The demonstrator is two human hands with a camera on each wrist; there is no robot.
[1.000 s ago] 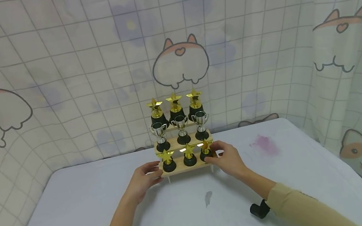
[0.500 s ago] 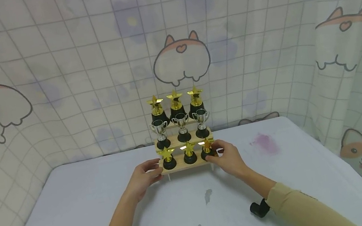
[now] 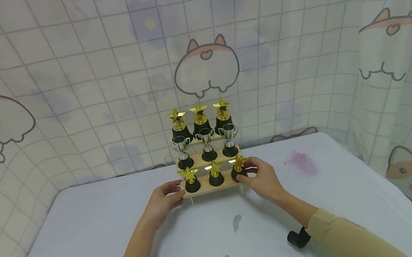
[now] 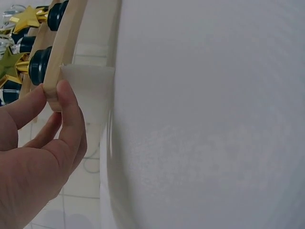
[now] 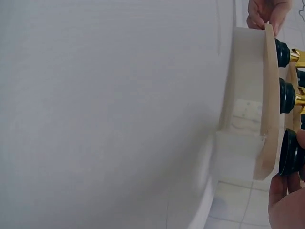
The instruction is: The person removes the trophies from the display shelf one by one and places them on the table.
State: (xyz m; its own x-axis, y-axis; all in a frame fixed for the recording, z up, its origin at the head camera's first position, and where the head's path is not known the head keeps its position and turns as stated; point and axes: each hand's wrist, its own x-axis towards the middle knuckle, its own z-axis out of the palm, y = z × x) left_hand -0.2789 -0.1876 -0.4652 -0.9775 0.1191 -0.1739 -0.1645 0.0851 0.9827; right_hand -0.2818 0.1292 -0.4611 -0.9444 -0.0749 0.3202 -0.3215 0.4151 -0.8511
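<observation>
A wooden three-tier display stand (image 3: 209,189) stands near the table's back edge. My left hand (image 3: 163,203) pinches the left end of its lowest shelf (image 4: 58,71) between thumb and fingers. At the shelf's right end, my right hand (image 3: 266,180) holds a small gold star trophy (image 3: 238,168) by its black base (image 5: 289,152). That base looks slightly tilted in the right wrist view; whether it touches the shelf I cannot tell. Two matching star trophies, one left (image 3: 191,181) and one in the middle (image 3: 215,176), stand upright on the same shelf.
Three silver cups (image 3: 207,142) occupy the middle tier, and three larger gold star trophies (image 3: 200,118) the top one. White table cloth (image 3: 192,247) spreads in front of the stand. A patterned curtain (image 3: 112,71) hangs behind.
My right hand has shifted slightly to the right with the star trophy, away from the middle one. My left hand keeps its place on the shelf end. The head view has tilted slightly.
</observation>
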